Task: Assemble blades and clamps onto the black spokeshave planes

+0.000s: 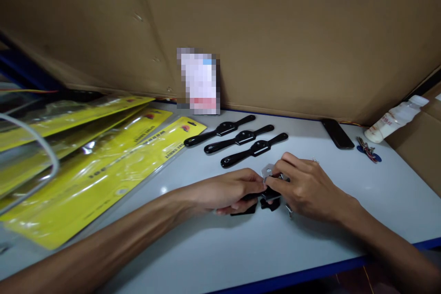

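My left hand and my right hand meet at the middle of the white table. Together they grip a black tool body with a small silver metal plate at its top. My fingers hide most of that tool. Just behind my hands lie three finished black two-handled tools in a row: the near one, the middle one and the far one.
Yellow plastic packaging sleeves are stacked at the left. A black phone, a bunch of keys and a white bottle lie at the right. A cardboard wall closes the back. The table's blue front edge is near.
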Demonstrator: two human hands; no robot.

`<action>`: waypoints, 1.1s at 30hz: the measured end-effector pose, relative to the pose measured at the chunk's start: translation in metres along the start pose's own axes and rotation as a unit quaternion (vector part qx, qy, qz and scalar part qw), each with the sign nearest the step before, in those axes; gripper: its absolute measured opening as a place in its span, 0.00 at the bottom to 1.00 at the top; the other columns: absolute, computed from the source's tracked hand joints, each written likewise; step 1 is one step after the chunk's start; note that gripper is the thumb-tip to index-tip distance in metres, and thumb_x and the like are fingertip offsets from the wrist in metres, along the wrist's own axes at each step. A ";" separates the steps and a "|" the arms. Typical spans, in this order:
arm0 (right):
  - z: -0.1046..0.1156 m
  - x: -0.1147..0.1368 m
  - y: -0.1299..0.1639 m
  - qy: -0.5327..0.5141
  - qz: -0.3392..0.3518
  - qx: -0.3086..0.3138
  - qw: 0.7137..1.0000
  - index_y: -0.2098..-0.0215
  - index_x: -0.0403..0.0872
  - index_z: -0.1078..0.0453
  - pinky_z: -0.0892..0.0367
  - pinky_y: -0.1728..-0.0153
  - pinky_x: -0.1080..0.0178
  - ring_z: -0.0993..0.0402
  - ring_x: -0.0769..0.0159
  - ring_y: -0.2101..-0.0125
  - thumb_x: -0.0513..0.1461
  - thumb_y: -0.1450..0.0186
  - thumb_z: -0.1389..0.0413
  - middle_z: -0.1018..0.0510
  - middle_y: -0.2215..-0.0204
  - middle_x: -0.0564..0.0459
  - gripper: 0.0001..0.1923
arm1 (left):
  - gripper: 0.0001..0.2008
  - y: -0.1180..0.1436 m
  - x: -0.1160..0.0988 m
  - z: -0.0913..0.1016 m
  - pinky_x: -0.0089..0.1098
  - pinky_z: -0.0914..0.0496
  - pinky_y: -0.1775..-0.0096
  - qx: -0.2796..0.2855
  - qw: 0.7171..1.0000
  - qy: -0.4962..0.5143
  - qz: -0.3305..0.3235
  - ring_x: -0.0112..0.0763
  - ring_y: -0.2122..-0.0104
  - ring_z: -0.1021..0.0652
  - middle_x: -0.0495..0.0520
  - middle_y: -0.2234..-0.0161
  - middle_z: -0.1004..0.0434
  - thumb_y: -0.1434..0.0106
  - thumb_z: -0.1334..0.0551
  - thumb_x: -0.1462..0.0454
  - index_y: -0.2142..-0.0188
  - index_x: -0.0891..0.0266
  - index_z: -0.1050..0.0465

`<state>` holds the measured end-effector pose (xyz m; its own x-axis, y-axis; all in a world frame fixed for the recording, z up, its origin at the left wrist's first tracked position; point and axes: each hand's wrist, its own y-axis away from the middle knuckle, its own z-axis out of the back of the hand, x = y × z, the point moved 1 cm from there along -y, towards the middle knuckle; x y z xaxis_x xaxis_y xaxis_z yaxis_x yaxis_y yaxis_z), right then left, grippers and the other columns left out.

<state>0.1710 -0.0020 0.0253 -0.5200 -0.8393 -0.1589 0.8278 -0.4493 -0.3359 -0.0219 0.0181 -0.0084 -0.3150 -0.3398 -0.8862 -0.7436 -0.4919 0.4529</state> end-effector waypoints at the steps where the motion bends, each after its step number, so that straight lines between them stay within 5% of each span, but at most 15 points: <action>1: 0.000 0.000 0.000 0.006 0.005 -0.004 1.000 0.64 0.45 0.26 0.49 0.75 0.62 0.38 0.63 0.65 0.27 0.33 0.53 0.25 0.67 0.49 0.15 | 0.18 0.000 0.000 0.000 0.23 0.54 0.89 0.003 1.000 0.001 -0.001 0.19 0.90 0.50 0.37 0.88 0.46 0.39 0.41 0.49 0.75 0.57 0.40; 16: -0.015 0.001 0.001 -0.158 -0.132 -0.022 0.978 0.71 0.44 0.28 0.43 0.70 0.63 0.37 0.65 0.69 0.32 0.30 0.50 0.28 0.73 0.51 0.14 | 0.19 -0.001 0.001 0.000 0.22 0.55 0.89 -0.003 0.999 0.032 -0.017 0.18 0.90 0.49 0.37 0.87 0.46 0.39 0.40 0.49 0.76 0.58 0.41; 20: -0.015 0.003 -0.002 -0.259 -0.210 -0.036 0.942 0.66 0.45 0.27 0.38 0.65 0.63 0.32 0.66 0.68 0.31 0.32 0.48 0.25 0.71 0.52 0.08 | 0.18 -0.002 0.002 0.000 0.23 0.55 0.89 0.010 0.999 0.035 -0.019 0.18 0.90 0.50 0.37 0.88 0.46 0.39 0.40 0.49 0.74 0.58 0.39; 26: -0.017 0.003 -0.006 -0.370 -0.327 -0.011 0.870 0.70 0.47 0.32 0.44 0.77 0.67 0.38 0.73 0.81 0.31 0.38 0.48 0.31 0.82 0.61 0.07 | 0.16 -0.001 0.000 -0.001 0.23 0.54 0.89 0.008 1.000 0.013 -0.010 0.19 0.90 0.50 0.37 0.88 0.45 0.38 0.41 0.52 0.74 0.58 0.39; 29: -0.010 -0.004 -0.005 -0.366 -0.294 0.005 0.883 0.66 0.46 0.29 0.44 0.77 0.67 0.38 0.73 0.81 0.31 0.35 0.50 0.29 0.82 0.60 0.08 | 0.14 0.000 -0.001 -0.001 0.22 0.54 0.90 0.008 1.000 0.024 -0.005 0.19 0.89 0.51 0.37 0.88 0.46 0.37 0.42 0.52 0.71 0.59 0.37; 33: 0.005 -0.014 -0.002 -0.310 -0.193 0.027 0.931 0.58 0.46 0.26 0.38 0.67 0.65 0.31 0.70 0.70 0.33 0.34 0.46 0.23 0.68 0.54 0.08 | 0.15 0.000 0.000 0.000 0.22 0.54 0.90 0.013 1.000 0.027 -0.007 0.19 0.89 0.51 0.37 0.88 0.46 0.36 0.42 0.52 0.71 0.59 0.37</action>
<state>0.1782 0.0092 0.0328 -0.5736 -0.6199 0.5355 0.6221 -0.7549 -0.2075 -0.0223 0.0183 -0.0085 -0.2726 -0.3757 -0.8857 -0.7630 -0.4764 0.4370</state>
